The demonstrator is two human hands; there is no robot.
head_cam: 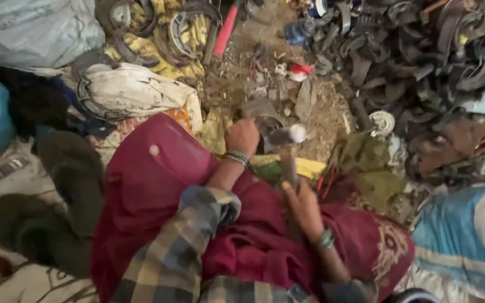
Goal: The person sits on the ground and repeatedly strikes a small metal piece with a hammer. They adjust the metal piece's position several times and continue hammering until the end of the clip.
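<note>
Hammer (288, 154) in the right hand (304, 207): the fingers are wrapped tight round the wooden handle low down, so the grip is pressed together on the shaft, and the shiny metal head stands up and forward of that grip, just past the fingertips of the other hand. The left hand (243, 136) is closed down on a flat grey metal piece (265, 115) that lies on the dirt floor (321, 112); its grip is curled over the near edge of the piece, though the blur hides whether the fingers pinch it or only press on it. The hammer head hangs just to the right of that left grip, close above the grey piece, and I cannot tell whether it touches.

Bangles (237, 159) ring the left wrist, and a green band sits on the right wrist. Both forearms come out of checked sleeves (169, 258) over a maroon cloth (152, 185) spread across the lap. A yellow scrap (304, 166) lies under the hammer shaft, just ahead of the right grip. Farther forward and right of both grips is a heap of dark curved metal parts (422, 62). Left of the left grip rests a dirty white sack (130, 90), and well to the left two dark sandals (46, 207) lie on the floor.
</note>
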